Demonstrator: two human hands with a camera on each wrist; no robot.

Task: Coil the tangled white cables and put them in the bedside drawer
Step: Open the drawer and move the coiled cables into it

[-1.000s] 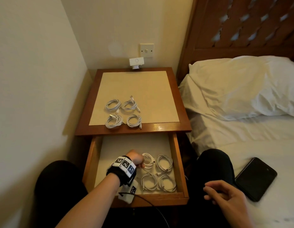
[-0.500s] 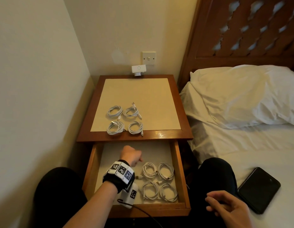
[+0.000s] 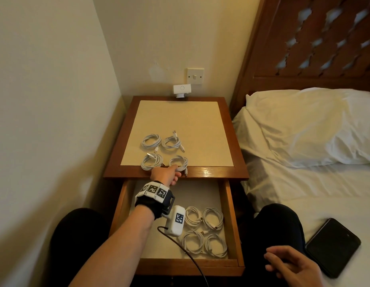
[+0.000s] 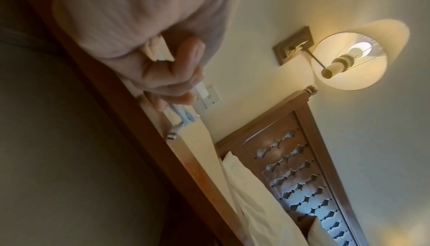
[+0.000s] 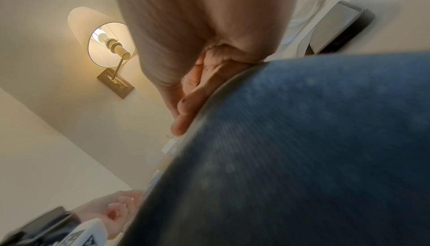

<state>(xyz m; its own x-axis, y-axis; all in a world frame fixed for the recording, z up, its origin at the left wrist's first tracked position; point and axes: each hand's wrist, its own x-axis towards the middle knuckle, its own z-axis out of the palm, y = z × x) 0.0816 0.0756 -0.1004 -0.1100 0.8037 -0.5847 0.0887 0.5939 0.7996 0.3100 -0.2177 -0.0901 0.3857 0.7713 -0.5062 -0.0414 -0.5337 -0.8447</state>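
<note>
The left hand (image 3: 166, 175) reaches over the near edge of the bench (image 3: 217, 172), a small wooden bedside stand with a pale inset top. Its fingers (image 4: 179, 91) are curled around the near right coil (image 3: 179, 162) of white cable, pinching the loops; the wrist view shows the strands passing under the fingertips and a plug end lying on the wood just beyond them.

4 coiled cables sit on the bench in a 2 by 2 group near its front edge. The near left coil (image 3: 151, 162) lies just beside the grasped one. The far left coil (image 3: 151, 141) and far right coil (image 3: 172, 142) lie behind them, the far right one with a plug sticking up toward the wall.

Below the bench top the drawer (image 3: 229, 220) is pulled open. In its near right part lie 4 more coils (image 3: 205, 230), also 2 by 2, close together. A white camera block on the left wrist hangs over the drawer beside them.

The right hand (image 3: 292, 266) rests on the person's right thigh, fingers loosely bent and holding nothing. Just to its right a black phone (image 3: 333, 247) lies flat on the bed (image 3: 304, 193), and a white pillow (image 3: 304, 125) sits farther back against the carved headboard. On the far wall a light switch (image 3: 195, 76) sits above a small white device (image 3: 182, 90) at the bench's back edge.
</note>
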